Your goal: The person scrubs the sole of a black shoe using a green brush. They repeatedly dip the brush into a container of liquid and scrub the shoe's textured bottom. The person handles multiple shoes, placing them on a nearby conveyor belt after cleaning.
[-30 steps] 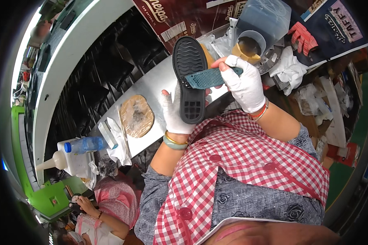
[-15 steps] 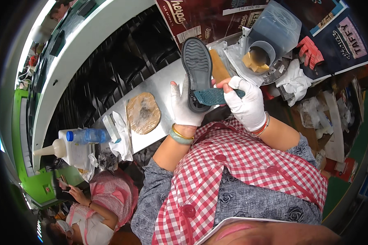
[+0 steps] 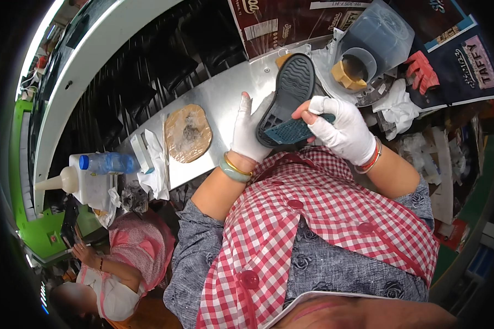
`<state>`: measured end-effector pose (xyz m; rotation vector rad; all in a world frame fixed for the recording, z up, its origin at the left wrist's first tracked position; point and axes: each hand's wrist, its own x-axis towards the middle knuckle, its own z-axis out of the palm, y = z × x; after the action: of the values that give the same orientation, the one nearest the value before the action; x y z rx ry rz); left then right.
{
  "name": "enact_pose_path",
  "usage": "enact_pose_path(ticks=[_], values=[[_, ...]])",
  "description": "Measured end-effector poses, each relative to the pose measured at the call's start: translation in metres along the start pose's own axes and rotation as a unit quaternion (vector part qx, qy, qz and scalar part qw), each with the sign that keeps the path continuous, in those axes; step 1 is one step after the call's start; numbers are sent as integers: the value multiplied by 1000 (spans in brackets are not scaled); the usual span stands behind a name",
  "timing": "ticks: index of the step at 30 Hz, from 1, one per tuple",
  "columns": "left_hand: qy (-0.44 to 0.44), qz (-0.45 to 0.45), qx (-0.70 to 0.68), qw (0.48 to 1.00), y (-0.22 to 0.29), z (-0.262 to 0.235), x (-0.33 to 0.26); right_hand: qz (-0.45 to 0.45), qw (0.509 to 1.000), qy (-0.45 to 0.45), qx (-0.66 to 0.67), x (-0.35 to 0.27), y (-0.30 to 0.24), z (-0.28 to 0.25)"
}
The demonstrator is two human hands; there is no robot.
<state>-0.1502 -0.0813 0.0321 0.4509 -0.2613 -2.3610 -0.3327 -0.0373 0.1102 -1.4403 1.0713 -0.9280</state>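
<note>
A dark grey shoe sole [image 3: 294,82] is tilted over the metal table, its wavy-ribbed end away from me. My left hand [image 3: 248,129], in a white glove with a bare fingertip, supports it from the left, thumb raised and the other fingers hidden behind it. My right hand [image 3: 340,129], gloved likewise, pinches a flat teal strip [image 3: 291,130] with a dotted, brush-like face. That strip lies across the sole's near end, which has an open lattice. Whether it presses on the sole I cannot tell.
A metal table [image 3: 219,104] carries a round brown wrapped pad [image 3: 188,133]. Left are a blue-capped bottle [image 3: 108,163] and a white spouted container [image 3: 88,189]. Right are a clear cup [image 3: 362,63], a tub [image 3: 387,33] and a red glove [image 3: 421,72]. Another person's hand [image 3: 85,252] shows lower left.
The sole has moved right relative to the table and now leans with its far end to the right. The teal strip stays across its near end, now angled. The view has shifted slightly.
</note>
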Motion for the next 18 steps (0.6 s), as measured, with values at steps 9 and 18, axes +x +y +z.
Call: enact_pose_path(ticks=[9,18], values=[[-26,-115,165,979,7,-10,3,117,988,-102,16,18,-21,-6],[-66,-215,226,948,25,-6,4,109,983,-144,-15,31,-23,-1]])
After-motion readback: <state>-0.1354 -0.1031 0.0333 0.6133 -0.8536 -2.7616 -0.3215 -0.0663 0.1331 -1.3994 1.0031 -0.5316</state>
